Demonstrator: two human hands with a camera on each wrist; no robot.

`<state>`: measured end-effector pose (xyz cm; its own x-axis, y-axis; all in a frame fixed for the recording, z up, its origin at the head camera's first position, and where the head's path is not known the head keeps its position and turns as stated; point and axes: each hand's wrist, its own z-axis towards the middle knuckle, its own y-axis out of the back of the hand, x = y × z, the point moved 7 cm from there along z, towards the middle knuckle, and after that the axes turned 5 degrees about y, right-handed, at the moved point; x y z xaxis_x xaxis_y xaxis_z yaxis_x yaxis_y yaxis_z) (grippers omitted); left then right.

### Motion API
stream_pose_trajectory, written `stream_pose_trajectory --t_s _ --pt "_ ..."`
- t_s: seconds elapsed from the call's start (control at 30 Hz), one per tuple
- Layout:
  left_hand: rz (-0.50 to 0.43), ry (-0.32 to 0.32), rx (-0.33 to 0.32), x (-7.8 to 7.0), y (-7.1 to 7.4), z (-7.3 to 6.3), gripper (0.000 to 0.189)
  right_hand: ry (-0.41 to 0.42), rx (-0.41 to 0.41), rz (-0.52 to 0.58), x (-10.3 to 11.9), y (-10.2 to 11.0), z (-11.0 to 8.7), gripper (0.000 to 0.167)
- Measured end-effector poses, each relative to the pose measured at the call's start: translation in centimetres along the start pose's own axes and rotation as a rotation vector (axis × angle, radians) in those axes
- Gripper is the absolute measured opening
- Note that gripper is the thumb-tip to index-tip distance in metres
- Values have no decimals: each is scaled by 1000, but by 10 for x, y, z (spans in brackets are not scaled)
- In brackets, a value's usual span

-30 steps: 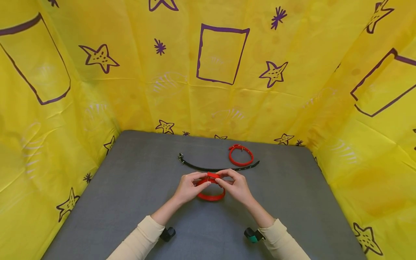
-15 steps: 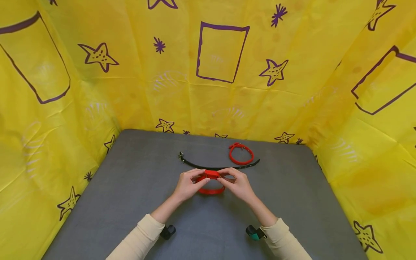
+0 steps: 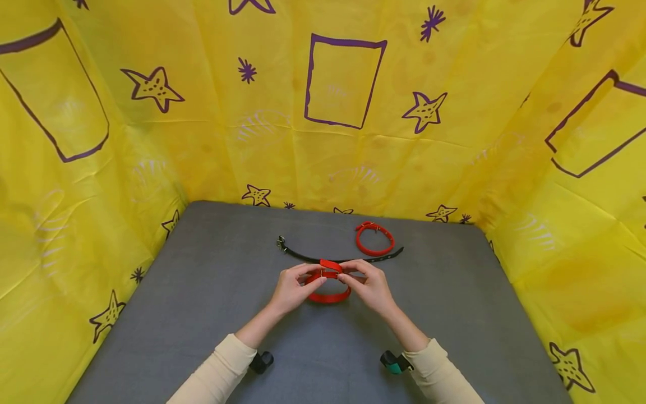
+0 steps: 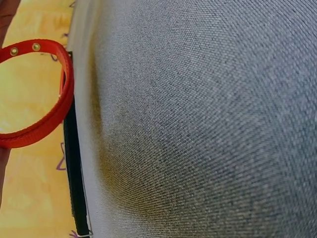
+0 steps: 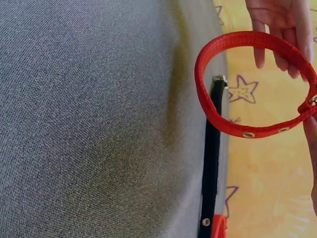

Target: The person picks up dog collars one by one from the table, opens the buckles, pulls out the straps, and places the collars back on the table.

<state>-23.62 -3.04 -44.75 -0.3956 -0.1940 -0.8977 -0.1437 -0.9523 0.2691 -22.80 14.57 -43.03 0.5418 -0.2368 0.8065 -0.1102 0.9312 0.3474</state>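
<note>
A red collar [image 3: 329, 298], closed into a loop, hangs between both hands above the grey table. My left hand [image 3: 291, 289] pinches its buckle side from the left with thumb and fingers. From the right, my right hand [image 3: 370, 287] pinches the same stretch, where a strap end stands up over the buckle. Metal eyelets show along the collar [image 5: 200, 79] in the right wrist view, with the buckle at the right edge. The left wrist view has the collar [image 4: 68, 94] at its left edge, the hand mostly out of frame.
Behind the hands a black collar [image 3: 303, 257] lies stretched out on the grey table [image 3: 227, 314], buckle to the left. A second red collar [image 3: 375, 253], looped, rests beyond its right end. Yellow cloth [image 3: 202, 157] with purple drawings walls the table's back and sides.
The strap end between my fingers first flattens over the buckle, then lifts so that a gap shows above it. Both hands stay nearly in place, a touch farther from me.
</note>
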Motion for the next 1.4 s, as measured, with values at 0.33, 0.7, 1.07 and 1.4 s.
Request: stream_pose_trajectory --t_s 0.33,0.7,1.07,1.4 --pt "0 2 -12 -1 1 -1 24 42 2 -14 1 -1 -1 21" --pt "76 -185 -65 -13 -1 3 17 80 28 -5 6 -5 -1 22" --pt "108 -228 -28 19 -14 7 13 173 26 -19 -17 -12 -6 25" --pt "200 -221 4 19 -17 8 15 200 37 -25 -23 -15 -5 26"
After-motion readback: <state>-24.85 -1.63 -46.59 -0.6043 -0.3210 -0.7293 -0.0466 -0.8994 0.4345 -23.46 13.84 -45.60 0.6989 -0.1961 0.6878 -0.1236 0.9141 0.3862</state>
